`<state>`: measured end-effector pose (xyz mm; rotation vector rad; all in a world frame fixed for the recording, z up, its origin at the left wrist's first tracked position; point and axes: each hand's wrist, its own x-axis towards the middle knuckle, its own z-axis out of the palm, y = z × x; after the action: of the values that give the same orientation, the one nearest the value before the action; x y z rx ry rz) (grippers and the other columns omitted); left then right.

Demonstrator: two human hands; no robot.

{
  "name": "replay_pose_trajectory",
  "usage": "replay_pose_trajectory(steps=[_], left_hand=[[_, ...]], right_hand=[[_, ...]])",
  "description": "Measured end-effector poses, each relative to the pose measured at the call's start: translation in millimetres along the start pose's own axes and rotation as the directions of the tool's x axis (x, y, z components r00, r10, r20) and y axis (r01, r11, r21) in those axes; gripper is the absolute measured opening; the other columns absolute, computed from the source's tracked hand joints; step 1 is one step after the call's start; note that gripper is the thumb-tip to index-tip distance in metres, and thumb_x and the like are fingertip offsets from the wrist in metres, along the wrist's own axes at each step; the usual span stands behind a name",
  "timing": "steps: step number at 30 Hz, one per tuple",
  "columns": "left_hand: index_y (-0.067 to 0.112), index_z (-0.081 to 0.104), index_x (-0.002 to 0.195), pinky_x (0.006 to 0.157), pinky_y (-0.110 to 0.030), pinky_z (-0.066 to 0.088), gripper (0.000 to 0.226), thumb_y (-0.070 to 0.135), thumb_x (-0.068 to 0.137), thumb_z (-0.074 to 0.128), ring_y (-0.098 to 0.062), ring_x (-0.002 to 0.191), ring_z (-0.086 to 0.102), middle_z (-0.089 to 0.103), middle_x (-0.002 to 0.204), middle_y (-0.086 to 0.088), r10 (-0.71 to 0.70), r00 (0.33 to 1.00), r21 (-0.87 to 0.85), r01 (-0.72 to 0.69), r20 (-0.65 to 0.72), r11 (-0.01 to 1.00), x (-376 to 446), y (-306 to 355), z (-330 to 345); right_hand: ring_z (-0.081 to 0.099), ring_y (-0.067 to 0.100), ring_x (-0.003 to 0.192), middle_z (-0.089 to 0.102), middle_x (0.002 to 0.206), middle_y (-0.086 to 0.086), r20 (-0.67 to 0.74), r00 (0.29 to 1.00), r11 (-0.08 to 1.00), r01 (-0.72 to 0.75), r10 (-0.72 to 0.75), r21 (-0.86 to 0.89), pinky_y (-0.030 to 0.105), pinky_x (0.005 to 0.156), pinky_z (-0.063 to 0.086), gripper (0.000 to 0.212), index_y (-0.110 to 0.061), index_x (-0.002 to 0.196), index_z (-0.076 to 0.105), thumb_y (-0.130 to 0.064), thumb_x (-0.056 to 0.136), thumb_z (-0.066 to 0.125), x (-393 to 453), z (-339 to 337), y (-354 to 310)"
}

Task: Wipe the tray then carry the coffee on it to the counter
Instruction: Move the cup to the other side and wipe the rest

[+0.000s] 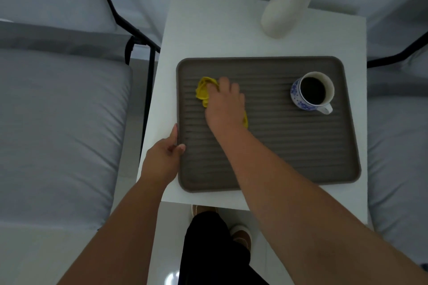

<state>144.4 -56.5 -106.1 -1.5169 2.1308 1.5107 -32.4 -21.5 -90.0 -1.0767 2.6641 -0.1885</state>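
A white square tabletop (208, 37) sits between grey cushioned seats. Your right hand (223, 104) presses flat, fingers together, on one crumpled yellow cloth (203, 91) on the ribbed brown tray (289, 146). Your left hand (165, 159) pinches its rim. One coffee cup (311, 92) stands rightward, well apart.

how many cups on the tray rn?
1. A blue-and-white cup of dark coffee stands on the tray's far right part, handle toward the near right. The right hand and yellow cloth cover a small patch of tray; nothing else shows.
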Motion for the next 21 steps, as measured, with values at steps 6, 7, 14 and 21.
replay_pose_trajectory(steps=[6, 7, 14, 21], left_hand=[[0.040, 0.033, 0.147, 0.094, -0.041, 0.051, 0.055, 0.023, 0.098, 0.050, -0.024, 0.104, 0.063, 0.066, 0.118, -0.004, -0.003, 0.999, 0.029, 0.004, -0.046, 1.000, -5, 5, 2], [0.041, 0.032, 0.147, 0.094, -0.042, 0.051, 0.055, 0.024, 0.098, 0.050, -0.025, 0.103, 0.063, 0.066, 0.118, -0.004, -0.004, 0.999, 0.039, 0.006, -0.048, 0.999, -5, 6, 2], [0.038, 0.026, 0.150, 0.088, -0.047, 0.054, 0.057, 0.026, 0.099, 0.048, -0.026, 0.099, 0.063, 0.065, 0.115, -0.008, 0.003, 1.000, 0.072, -0.003, 0.000, 0.997, -2, 5, 0], [0.050, 0.034, 0.142, 0.091, -0.048, 0.054, 0.057, 0.024, 0.095, 0.052, -0.025, 0.103, 0.065, 0.067, 0.114, -0.003, -0.047, 0.997, -0.089, 0.052, 0.059, 0.995, 3, -3, 0]], right_hand=[[0.039, 0.035, 0.120, 0.037, 0.142, 0.013, 0.018, 0.993, 0.989, 0.117, -0.116, -0.090, 0.044, 0.094, 0.035, 0.038, -0.012, 0.128, 0.049, -0.014, 0.091, 0.042, 7, -3, -2], [0.040, 0.036, 0.119, 0.039, 0.139, 0.014, 0.012, 0.996, 0.991, 0.089, -0.088, -0.099, 0.044, 0.092, 0.036, 0.038, -0.012, 0.128, 0.050, -0.014, 0.091, 0.042, 7, -6, 11], [0.041, 0.040, 0.115, 0.033, 0.141, 0.019, -0.035, 0.948, 0.949, -0.316, 0.316, 0.019, 0.040, 0.094, 0.038, 0.049, -0.009, 0.135, 0.042, -0.009, 0.087, 0.050, 10, -11, 68], [0.038, 0.034, 0.120, 0.031, 0.143, 0.015, 0.042, 0.998, 0.997, 0.032, -0.035, 0.065, 0.040, 0.098, 0.036, 0.051, -0.010, 0.139, 0.038, -0.009, 0.088, 0.044, 23, 0, -29]])
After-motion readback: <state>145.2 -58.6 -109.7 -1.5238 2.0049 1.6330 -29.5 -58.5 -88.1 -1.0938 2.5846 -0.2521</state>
